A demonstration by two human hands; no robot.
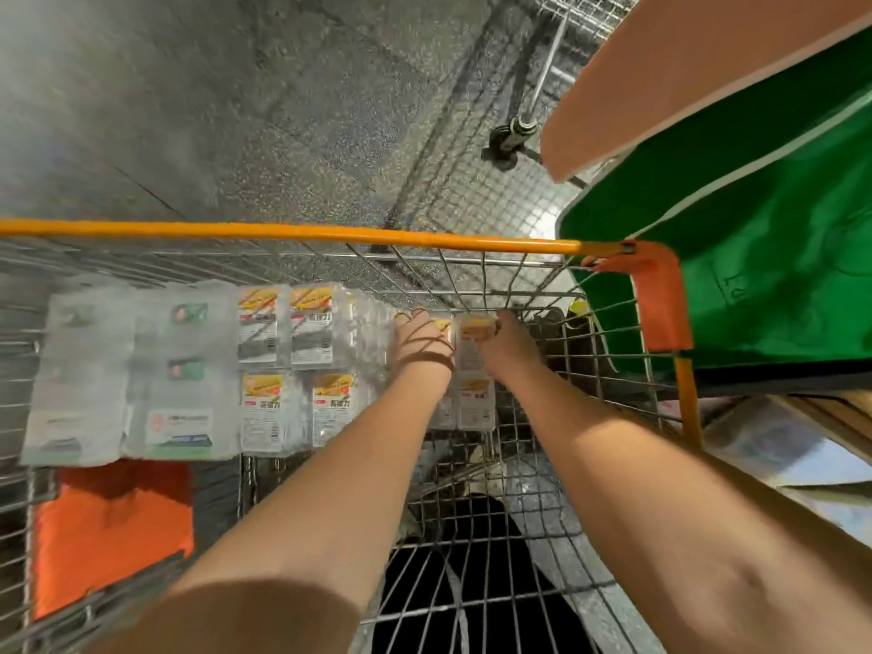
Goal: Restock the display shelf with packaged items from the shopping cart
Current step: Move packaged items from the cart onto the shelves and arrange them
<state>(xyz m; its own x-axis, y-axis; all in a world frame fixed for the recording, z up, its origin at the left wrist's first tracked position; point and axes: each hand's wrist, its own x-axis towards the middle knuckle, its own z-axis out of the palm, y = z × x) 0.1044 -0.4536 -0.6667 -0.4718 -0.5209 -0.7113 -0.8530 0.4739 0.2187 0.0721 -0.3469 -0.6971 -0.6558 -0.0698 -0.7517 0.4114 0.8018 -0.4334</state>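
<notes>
Together our left hand [421,333] and right hand [506,333] grasp a pack [475,370] upright in the cart [519,285], sides squeezed for lifting.

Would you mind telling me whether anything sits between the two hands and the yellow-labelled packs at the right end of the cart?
Nothing visible does. The left hand and right hand are already on the rightmost stack of packs, one on each side near its top edge. The cart's wire wall lies beyond them, not in the way.
</notes>
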